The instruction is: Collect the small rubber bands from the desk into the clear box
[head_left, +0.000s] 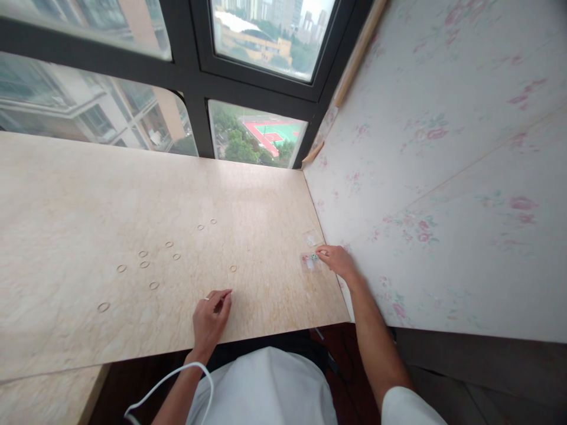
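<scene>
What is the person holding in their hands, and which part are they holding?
The right hand pinches the near edge of a small clear packet lying on the table. The left hand holds nothing; its fingertips rest on the table.

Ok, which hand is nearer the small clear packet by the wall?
Right. The right hand has its fingers touching the small clear packet beside the floral wall. The left hand rests flat on the tabletop, well to the packet's left, near the front edge.
</scene>
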Action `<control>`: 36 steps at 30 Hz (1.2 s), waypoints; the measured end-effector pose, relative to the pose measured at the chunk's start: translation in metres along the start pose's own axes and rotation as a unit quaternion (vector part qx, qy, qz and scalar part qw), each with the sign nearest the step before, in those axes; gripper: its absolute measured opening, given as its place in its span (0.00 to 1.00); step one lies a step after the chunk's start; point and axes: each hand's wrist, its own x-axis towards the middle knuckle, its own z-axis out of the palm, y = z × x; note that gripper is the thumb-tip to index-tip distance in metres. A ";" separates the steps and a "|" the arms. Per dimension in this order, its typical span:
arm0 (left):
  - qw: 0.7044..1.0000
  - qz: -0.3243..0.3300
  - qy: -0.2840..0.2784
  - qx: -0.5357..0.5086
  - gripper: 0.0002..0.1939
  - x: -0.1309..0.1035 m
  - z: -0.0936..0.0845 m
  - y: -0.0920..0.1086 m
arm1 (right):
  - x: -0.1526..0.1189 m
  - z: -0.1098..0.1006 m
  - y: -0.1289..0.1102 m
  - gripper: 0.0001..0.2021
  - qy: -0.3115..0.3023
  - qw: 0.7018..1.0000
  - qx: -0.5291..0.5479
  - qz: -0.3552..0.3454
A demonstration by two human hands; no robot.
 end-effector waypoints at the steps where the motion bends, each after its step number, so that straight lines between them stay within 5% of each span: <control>1: 1.000 0.001 0.001 0.001 0.12 0.000 0.000 0.001 | -0.006 0.001 -0.001 0.15 0.014 1.000 0.025 0.008; 4: 1.000 0.001 0.001 0.004 0.12 0.001 -0.001 0.003 | -0.023 0.006 -0.008 0.19 0.055 0.978 0.191 0.060; 7: 1.000 0.002 0.000 0.006 0.13 0.000 -0.002 0.005 | -0.036 0.014 -0.017 0.20 0.066 0.914 0.383 0.114; 10: 1.000 0.002 -0.007 0.009 0.13 0.000 -0.002 0.006 | -0.041 0.019 -0.023 0.20 0.064 0.889 0.436 0.125; 19: 1.000 -0.003 -0.016 0.010 0.14 0.000 -0.003 0.007 | -0.041 0.035 -0.024 0.18 0.067 0.924 0.354 0.131; 27: 0.998 -0.005 -0.024 -0.051 0.13 -0.001 -0.008 0.007 | -0.056 0.027 -0.037 0.23 0.110 0.926 0.349 0.097; 31: 0.989 -0.050 -0.021 -0.135 0.13 -0.003 -0.027 0.002 | -0.064 0.050 -0.063 0.24 0.051 0.915 0.388 0.092; 36: 0.979 -0.142 0.070 -0.129 0.15 0.001 -0.069 -0.029 | -0.076 0.105 -0.099 0.24 -0.089 0.914 0.395 0.031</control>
